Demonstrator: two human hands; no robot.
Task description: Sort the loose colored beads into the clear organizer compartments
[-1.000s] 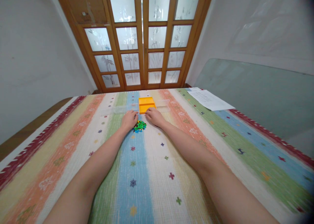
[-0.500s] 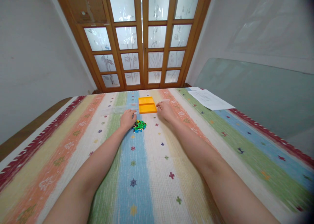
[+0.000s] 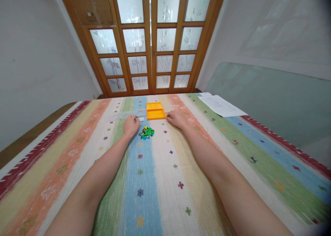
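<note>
A small pile of coloured pieces (image 3: 147, 132) lies on the striped cloth, just in front of an orange tray (image 3: 155, 111). Clear trays flank the orange one, one on its left (image 3: 121, 115) and one on its right (image 3: 172, 108). My left hand (image 3: 130, 124) rests left of the pile, its fingers curled together at the near edge of the left clear tray. My right hand (image 3: 174, 118) sits right of the orange tray, fingertips pinched at the near edge of the right clear tray. What either hand holds is too small to make out.
The striped cloth (image 3: 155, 181) covers the whole table. A printed sheet of paper (image 3: 219, 104) lies at the far right. Wooden doors with frosted panes (image 3: 150, 39) stand beyond the far edge. A glass panel (image 3: 271, 101) leans along the right side.
Both hands have left the pile. The left moved up and left to the left clear tray. The right swung past the orange tray to the right clear tray.
</note>
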